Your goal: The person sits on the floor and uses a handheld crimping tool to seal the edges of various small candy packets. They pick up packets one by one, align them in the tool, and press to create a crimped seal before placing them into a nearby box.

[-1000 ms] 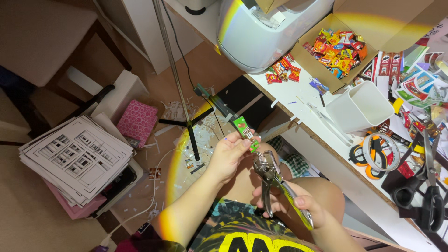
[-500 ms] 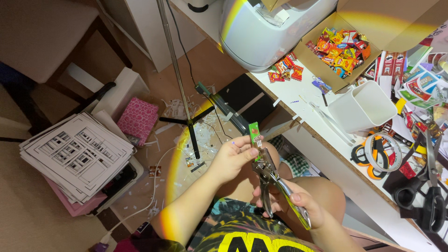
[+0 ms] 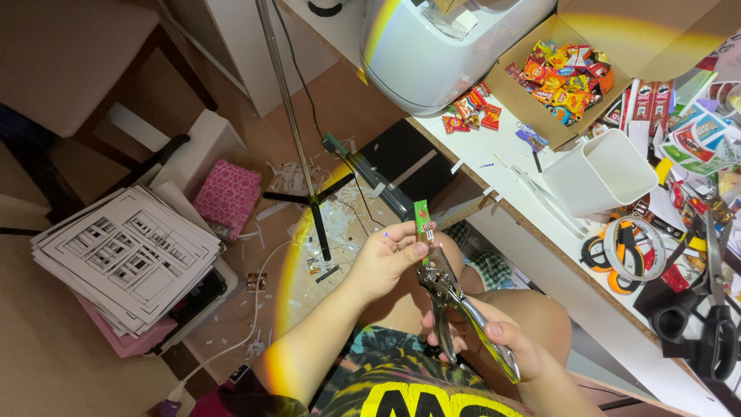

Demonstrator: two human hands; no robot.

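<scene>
My left hand [image 3: 386, 259] pinches a small green candy wrapper strip [image 3: 422, 220] and holds it upright. My right hand [image 3: 494, 340] grips the handles of a metal hole punch plier [image 3: 451, 301], whose jaw sits at the lower end of the strip. Both hands are over my lap, just in front of the desk edge.
A white desk [image 3: 540, 224] carries a cardboard box of colourful candies [image 3: 567, 73], a white square cup [image 3: 606, 174], tape rolls [image 3: 629, 251], black scissors [image 3: 710, 324] and a white machine [image 3: 440, 54]. On the floor: a tripod stand [image 3: 309, 193], a pink box [image 3: 228, 197], stacked cut cardboard sheets [image 3: 127, 255], paper scraps.
The green strip has turned from tilted to upright and shifted slightly toward the desk. The punch jaw has closed in on its lower end.
</scene>
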